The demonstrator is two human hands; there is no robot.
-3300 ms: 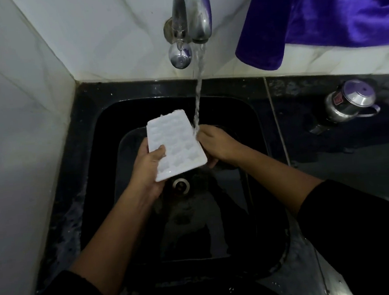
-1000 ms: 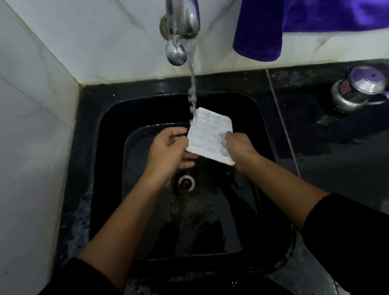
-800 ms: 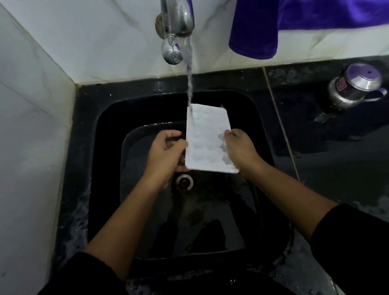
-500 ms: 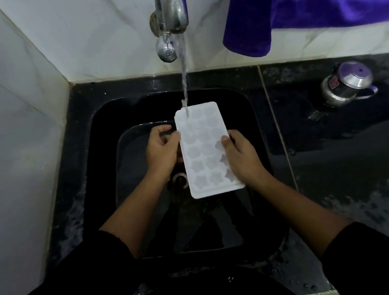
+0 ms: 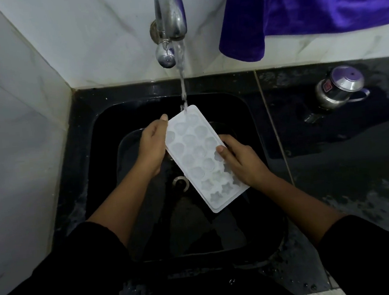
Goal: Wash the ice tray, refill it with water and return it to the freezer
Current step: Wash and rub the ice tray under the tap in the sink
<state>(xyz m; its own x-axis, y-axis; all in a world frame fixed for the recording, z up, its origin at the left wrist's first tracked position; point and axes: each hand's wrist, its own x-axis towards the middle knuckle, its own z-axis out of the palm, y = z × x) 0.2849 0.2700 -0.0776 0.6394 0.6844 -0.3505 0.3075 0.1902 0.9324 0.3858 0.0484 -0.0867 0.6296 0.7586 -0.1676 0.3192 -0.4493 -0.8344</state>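
Note:
A white ice tray (image 5: pixel 198 151) with star-shaped cells faces up over the black sink (image 5: pixel 98 137), its long axis running from upper left to lower right. My left hand (image 5: pixel 152 146) grips its left long edge near the top. Its right edge is held by my right hand (image 5: pixel 241 159), thumb pressed on the cells. Water streams from the chrome tap (image 5: pixel 171 24) onto the tray's far end. The freezer is out of sight.
A steel mug with a lid (image 5: pixel 338 87) stands on the wet black counter (image 5: pixel 354 157) at the right. A purple cloth (image 5: pixel 306 8) hangs on the marble wall behind. The drain (image 5: pixel 180 182) lies below the tray. A white tiled wall closes off the left side.
The tray has been turned from its underside to cells-up and laid flatter under the stream. My left hand has moved from beside it onto its left edge.

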